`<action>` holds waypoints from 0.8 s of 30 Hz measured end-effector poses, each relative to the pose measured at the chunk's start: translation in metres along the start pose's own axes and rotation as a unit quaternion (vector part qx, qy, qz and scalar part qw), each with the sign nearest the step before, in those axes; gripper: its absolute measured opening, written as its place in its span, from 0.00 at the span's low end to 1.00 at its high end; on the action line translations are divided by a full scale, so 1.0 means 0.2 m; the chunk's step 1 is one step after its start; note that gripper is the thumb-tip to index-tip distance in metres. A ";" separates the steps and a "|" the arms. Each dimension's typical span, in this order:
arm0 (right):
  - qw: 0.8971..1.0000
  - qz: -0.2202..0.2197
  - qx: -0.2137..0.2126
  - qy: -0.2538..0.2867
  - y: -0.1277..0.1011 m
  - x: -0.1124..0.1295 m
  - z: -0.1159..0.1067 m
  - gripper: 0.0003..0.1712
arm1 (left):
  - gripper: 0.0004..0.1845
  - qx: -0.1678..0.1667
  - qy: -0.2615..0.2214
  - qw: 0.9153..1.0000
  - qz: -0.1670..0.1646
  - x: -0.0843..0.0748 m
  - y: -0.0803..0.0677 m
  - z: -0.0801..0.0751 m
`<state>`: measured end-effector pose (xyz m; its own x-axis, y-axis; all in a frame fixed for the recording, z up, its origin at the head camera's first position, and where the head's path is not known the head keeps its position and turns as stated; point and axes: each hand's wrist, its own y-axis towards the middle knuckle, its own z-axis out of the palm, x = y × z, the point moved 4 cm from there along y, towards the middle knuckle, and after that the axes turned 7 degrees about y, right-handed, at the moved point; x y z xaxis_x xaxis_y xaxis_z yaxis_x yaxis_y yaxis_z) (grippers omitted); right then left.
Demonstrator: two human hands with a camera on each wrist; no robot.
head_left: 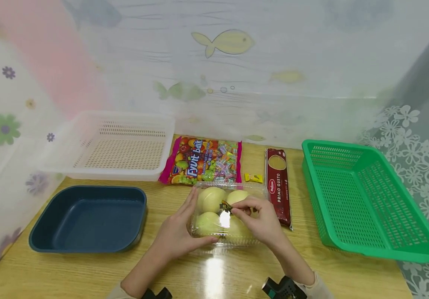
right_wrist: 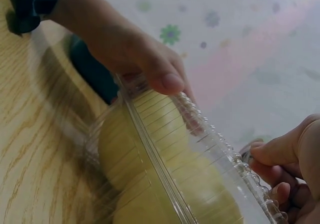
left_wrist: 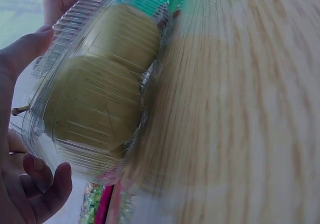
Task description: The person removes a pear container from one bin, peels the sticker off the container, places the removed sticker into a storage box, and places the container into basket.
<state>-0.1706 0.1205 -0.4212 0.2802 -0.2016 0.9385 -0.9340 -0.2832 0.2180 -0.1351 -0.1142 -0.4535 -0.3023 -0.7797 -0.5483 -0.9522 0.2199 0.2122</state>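
Your left hand [head_left: 177, 231] lies spread against the left and near sides of the clear box [head_left: 233, 241]; pressing too hard there could buckle the thin plastic. The box sits between your hands, pale fruit [head_left: 212, 200] inside. Your right hand [head_left: 261, 216] pinches what looks like a small dark label [head_left: 225, 205] over the box; a sharp tug might tear it, or drag the box into the spaghetti packet [head_left: 278, 185] just right of that hand.
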 end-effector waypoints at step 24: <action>0.998 -0.004 0.026 0.065 0.01 0.00 -0.03 0.05 | 0.73 0.002 -0.011 1.000 -0.002 0.00 0.00 0.00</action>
<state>-0.1730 0.1248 -0.4193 0.2541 -0.0768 0.9641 -0.9180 -0.3329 0.2154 -0.1349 -0.1140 -0.4531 -0.2985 -0.7674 -0.5675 -0.9538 0.2190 0.2056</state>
